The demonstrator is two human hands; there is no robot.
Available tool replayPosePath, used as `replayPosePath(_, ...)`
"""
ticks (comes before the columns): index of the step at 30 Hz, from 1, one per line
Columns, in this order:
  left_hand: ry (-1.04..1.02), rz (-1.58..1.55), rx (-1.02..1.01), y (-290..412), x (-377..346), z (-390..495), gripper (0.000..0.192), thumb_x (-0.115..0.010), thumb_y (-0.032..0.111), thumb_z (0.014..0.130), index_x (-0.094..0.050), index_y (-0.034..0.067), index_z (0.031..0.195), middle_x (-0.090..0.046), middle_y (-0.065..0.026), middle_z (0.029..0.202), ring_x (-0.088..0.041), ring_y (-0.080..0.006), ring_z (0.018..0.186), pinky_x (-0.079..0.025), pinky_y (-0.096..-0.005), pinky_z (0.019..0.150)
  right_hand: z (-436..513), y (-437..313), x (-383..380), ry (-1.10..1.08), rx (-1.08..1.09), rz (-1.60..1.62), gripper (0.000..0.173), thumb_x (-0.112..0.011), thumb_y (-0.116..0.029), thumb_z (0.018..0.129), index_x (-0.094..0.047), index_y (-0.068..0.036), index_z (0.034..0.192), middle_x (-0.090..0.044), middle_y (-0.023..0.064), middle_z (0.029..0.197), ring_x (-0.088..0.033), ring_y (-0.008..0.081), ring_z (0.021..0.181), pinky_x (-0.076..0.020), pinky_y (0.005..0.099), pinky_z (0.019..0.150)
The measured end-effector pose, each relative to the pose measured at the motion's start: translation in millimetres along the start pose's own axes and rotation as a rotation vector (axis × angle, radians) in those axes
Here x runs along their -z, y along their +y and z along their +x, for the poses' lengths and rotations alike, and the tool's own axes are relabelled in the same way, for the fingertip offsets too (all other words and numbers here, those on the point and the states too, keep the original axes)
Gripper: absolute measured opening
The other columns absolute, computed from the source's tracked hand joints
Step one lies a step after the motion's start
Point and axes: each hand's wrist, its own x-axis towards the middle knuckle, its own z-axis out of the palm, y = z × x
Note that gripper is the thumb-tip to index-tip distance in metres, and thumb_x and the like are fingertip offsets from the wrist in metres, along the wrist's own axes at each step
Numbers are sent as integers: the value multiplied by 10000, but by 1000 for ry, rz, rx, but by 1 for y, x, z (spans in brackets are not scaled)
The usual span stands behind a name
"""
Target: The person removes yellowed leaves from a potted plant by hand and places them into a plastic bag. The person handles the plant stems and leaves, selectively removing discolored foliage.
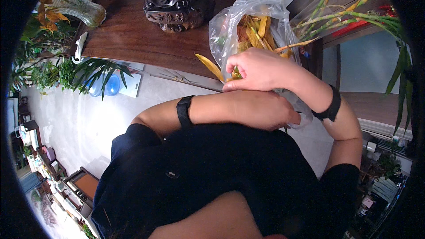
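A clear plastic bag (pixel 225 26) stands open at the edge of a dark wooden cabinet top, with dry yellow leaves (pixel 255 35) inside. My right hand (pixel 257 69) is over the bag's near side, thumb and forefinger curled beside a long yellow leaf (pixel 209 64) that sticks out to the left. Whether the fingers grip that leaf is not clear. Below it, my left hand (pixel 277 111) crosses to the right, with its fingertips closed on clear plastic that seems to be the bag's lower part. Green and yellowing plant stems (pixel 332 16) lean in at the right.
A dark carved ornament (pixel 179 6) and a glass vase (pixel 88 11) stand on the wooden cabinet top (pixel 116 36). A white cloth-like item (pixel 80 44) lies at its left edge. Potted plants (pixel 63 74), a blue water bottle (pixel 111 84) and a pale flat panel (pixel 131 85) are lower left.
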Motion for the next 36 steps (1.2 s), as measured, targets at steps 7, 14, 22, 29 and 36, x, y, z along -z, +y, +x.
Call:
replayPosePath(7,29,71,37,5,0,-4,104,-565,103,843,-569,73,942,-658,-147,860,-662,-347,823,-523,-464,672,21,19,-24,-61,120,0,293,-695,-303,838,-697,-18,909,-672,137,724,-655,244,671,-498,361,611)
replayPosePath(14,159,42,82,2,-4,-16,139,-597,132,834,-577,46,942,-662,-156,833,-660,-370,819,-527,-469,666,-4,60,-13,252,-49,624,218,-623,-221,918,-706,-19,918,-617,21,655,-536,71,576,-419,247,525)
replayPosePath(22,129,97,152,1,-8,-14,183,-603,183,869,-567,49,988,-658,-158,886,-649,-383,784,-530,-464,655,-17,72,-26,376,-250,1105,174,-638,-230,917,-660,-60,886,-532,-39,666,-414,8,515,-294,158,450)
replayPosePath(29,323,107,265,-2,22,-18,356,-687,237,858,-612,48,1150,-667,-189,967,-639,-396,870,-518,-443,761,-54,70,-1,481,-166,778,238,-585,-206,958,-639,-22,1099,-636,7,786,-536,44,624,-432,191,533)
replayPosePath(36,697,-25,235,-9,51,2,438,-791,239,800,-621,20,1139,-655,-56,938,-577,-82,673,-476,-234,592,-124,99,38,1037,-190,745,182,-578,-207,963,-645,-55,1038,-593,-17,739,-450,19,529,-346,171,445)
